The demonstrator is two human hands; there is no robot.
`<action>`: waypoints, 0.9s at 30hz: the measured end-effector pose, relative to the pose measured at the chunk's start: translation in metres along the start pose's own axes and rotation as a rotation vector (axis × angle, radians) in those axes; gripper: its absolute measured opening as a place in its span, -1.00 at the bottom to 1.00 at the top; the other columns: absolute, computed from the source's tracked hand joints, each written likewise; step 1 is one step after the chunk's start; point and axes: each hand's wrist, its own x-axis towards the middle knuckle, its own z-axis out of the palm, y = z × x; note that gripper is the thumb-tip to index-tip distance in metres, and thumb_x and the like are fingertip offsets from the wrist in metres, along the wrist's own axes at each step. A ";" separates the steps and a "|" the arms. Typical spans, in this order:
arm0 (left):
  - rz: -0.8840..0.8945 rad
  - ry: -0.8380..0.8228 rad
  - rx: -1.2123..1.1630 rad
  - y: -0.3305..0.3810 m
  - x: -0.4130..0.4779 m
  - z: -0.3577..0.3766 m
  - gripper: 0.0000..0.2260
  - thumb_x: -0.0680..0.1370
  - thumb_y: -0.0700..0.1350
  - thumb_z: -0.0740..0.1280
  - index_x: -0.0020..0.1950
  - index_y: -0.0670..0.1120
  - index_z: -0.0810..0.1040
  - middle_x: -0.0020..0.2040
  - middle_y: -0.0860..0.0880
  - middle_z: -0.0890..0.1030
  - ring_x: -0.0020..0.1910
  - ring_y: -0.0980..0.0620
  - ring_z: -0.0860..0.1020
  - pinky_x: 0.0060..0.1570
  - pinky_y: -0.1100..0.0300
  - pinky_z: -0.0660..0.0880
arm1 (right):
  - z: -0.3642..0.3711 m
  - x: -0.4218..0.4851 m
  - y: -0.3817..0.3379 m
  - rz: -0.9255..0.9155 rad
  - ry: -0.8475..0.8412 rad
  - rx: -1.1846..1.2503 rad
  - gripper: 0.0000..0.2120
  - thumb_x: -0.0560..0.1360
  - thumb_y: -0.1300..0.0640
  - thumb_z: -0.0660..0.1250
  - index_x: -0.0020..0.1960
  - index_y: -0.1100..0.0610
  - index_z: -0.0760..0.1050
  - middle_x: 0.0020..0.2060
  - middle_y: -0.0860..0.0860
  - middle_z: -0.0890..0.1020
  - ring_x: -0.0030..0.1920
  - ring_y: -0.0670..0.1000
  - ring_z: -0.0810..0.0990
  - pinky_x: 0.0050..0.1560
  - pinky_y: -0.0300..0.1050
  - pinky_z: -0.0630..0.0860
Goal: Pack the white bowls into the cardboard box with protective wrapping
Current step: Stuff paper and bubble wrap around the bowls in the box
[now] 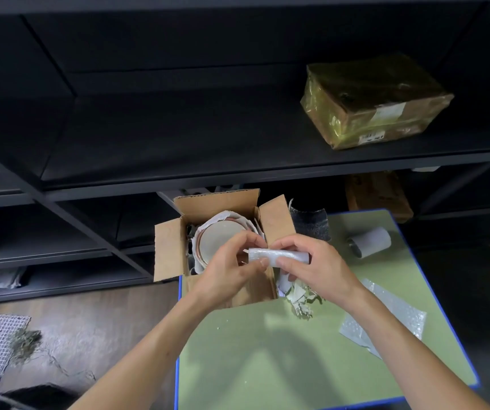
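White bowl (217, 238) lies inside cardboard box (168, 250), far-left corner of bench (267, 350). Above it, bubble-wrap roll (279, 255) is pinched endwise by left grip (229, 270) and right grip (317, 267). Bowl judged fragile, slick: best taken by rim.

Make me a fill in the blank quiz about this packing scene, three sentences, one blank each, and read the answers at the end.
1. The left hand and the right hand pinch a small wrapped roll between them above the cardboard box, whose top is ____.
2. The box stands on a table whose top is coloured ____.
3. A loose sheet of bubble wrap lies on the table on the person's ____ side.

Missing words: open; green; right.
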 end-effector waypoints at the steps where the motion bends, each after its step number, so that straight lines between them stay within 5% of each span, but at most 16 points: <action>1: 0.014 0.007 0.050 -0.001 0.005 -0.002 -0.85 0.55 -0.16 0.43 0.08 0.01 0.55 -0.03 0.02 0.63 -0.11 0.04 0.60 -0.03 0.04 0.58 | -0.002 0.003 -0.002 0.007 0.036 -0.050 -0.81 0.51 0.17 0.41 0.02 -0.12 0.62 -0.14 -0.12 0.69 -0.24 -0.08 0.68 -0.10 -0.12 0.60; 6: 0.177 0.145 0.651 -0.012 0.047 -0.028 -0.80 0.62 -0.12 0.27 0.21 0.00 0.57 0.14 0.08 0.59 0.09 0.09 0.54 0.12 0.21 0.43 | -0.015 0.026 -0.014 -0.022 0.220 -0.440 -0.86 0.51 0.04 0.35 0.04 -0.15 0.54 -0.14 -0.21 0.63 -0.16 -0.15 0.57 -0.13 -0.22 0.47; 12: 0.286 -0.130 0.994 -0.021 0.083 -0.040 -0.57 0.49 -0.22 0.28 0.33 0.05 0.54 0.35 0.06 0.53 0.33 0.05 0.46 0.32 0.13 0.36 | -0.016 0.052 -0.021 -0.132 0.238 -0.601 -0.87 0.53 0.06 0.31 0.06 -0.10 0.49 -0.04 -0.14 0.56 -0.07 -0.07 0.52 -0.07 -0.09 0.48; 15: 0.289 -0.143 1.072 -0.034 0.089 -0.040 -0.61 0.51 -0.15 0.26 0.32 0.11 0.53 0.31 0.11 0.56 0.29 0.08 0.50 0.37 0.08 0.31 | -0.012 0.061 -0.022 -0.168 0.205 -0.634 -0.86 0.54 0.08 0.31 0.09 -0.08 0.48 -0.01 -0.13 0.53 -0.05 -0.07 0.52 -0.05 -0.07 0.49; 20: 0.331 -0.065 1.052 -0.048 0.085 -0.038 -0.52 0.45 0.02 -0.07 0.10 0.10 0.62 0.09 0.08 0.64 0.08 0.00 0.59 0.20 0.10 0.44 | -0.002 0.080 -0.028 -0.186 0.079 -0.674 -0.84 0.54 0.15 0.23 0.08 -0.04 0.35 0.00 -0.08 0.46 -0.09 -0.01 0.48 -0.10 -0.01 0.46; 24: 0.347 0.074 1.021 -0.058 0.076 -0.040 -0.74 0.48 -0.08 0.25 0.09 0.06 0.65 0.07 0.06 0.67 0.08 0.00 0.59 -0.03 0.08 0.57 | 0.008 0.100 -0.029 -0.181 -0.006 -0.826 -0.82 0.57 0.20 0.17 0.15 0.03 0.33 0.06 -0.02 0.45 -0.12 0.06 0.46 -0.19 -0.03 0.34; 27: 0.345 0.116 1.016 -0.058 0.073 -0.037 -0.74 0.49 -0.07 0.23 0.08 0.06 0.65 0.10 0.07 0.66 0.09 0.00 0.59 -0.05 0.08 0.56 | 0.020 0.110 -0.028 -0.258 -0.013 -1.022 -0.79 0.55 0.21 0.20 0.17 0.05 0.39 0.04 0.01 0.54 -0.03 0.10 0.54 -0.18 0.00 0.43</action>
